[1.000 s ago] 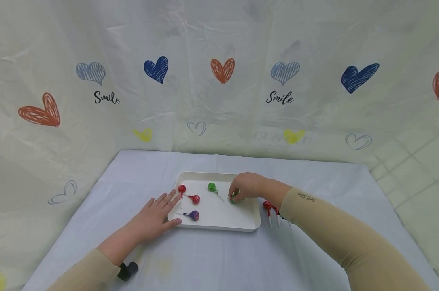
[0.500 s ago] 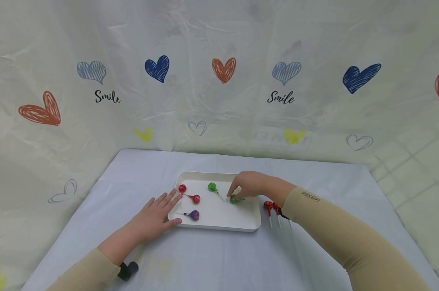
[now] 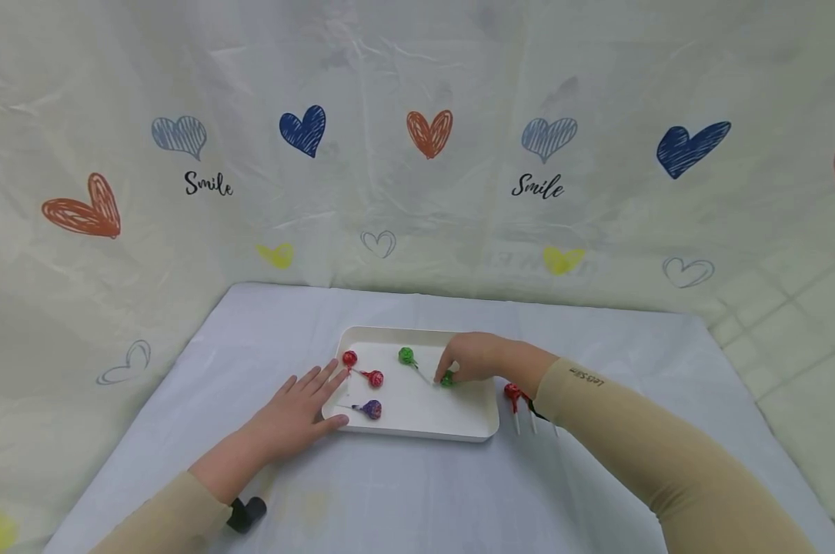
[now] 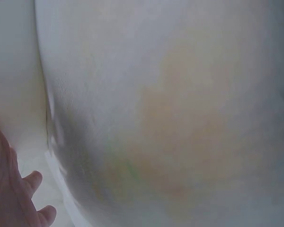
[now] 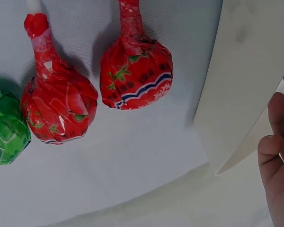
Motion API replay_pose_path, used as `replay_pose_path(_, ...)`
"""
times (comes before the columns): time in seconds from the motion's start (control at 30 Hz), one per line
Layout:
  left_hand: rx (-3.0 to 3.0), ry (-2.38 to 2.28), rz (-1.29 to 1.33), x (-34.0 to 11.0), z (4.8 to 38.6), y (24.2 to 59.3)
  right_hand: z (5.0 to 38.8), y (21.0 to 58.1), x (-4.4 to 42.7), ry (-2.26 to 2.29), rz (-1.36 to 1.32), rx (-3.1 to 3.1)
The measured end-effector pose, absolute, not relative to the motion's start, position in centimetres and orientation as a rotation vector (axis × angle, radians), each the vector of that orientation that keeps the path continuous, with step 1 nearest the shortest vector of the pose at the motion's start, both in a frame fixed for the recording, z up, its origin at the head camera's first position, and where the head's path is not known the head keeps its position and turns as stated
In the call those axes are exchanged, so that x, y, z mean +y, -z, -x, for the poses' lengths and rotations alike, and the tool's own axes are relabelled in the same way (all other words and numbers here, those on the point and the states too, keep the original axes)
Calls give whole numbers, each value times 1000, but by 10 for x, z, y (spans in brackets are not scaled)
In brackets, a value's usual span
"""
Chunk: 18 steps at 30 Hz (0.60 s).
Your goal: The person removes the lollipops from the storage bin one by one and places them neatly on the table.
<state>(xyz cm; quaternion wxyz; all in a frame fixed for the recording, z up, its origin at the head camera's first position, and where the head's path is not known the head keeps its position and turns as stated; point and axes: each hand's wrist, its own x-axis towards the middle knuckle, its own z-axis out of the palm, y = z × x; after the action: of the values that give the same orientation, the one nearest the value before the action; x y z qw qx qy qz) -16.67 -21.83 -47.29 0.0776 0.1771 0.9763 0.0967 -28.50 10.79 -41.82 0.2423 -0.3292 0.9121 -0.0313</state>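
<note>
A white tray (image 3: 417,431) holds several wrapped lollipops. My right hand (image 3: 478,356) reaches over its right side, fingers curled down round a green lollipop (image 3: 448,378) that they partly hide. Another green lollipop (image 3: 406,355) lies to the left of it, its stick pointing at my fingertips. On the tray's left side are a red lollipop (image 3: 349,358), a second red lollipop (image 3: 375,378) and a purple lollipop (image 3: 372,409). My left hand (image 3: 288,419) rests with spread, straight fingers on the tray's left edge. Only part of that hand shows in the left wrist view.
Just right of the tray, under my right forearm, more lollipops lie on the white cloth (image 3: 403,492). The right wrist view shows two red lollipops (image 5: 136,73) and a green one (image 5: 7,127) there. A dark object (image 3: 246,514) sits by my left wrist.
Half a second ago my right fingers were lifted off the green lollipop, leaving it more exposed. Now they are lowered round it again. My left hand has stayed in place.
</note>
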Motion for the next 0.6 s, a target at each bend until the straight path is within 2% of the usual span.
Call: replay_pose_path(0.6, 2917, -299, -531, -218, 166, 473, 288, 416, 113, 80, 846, 2576)
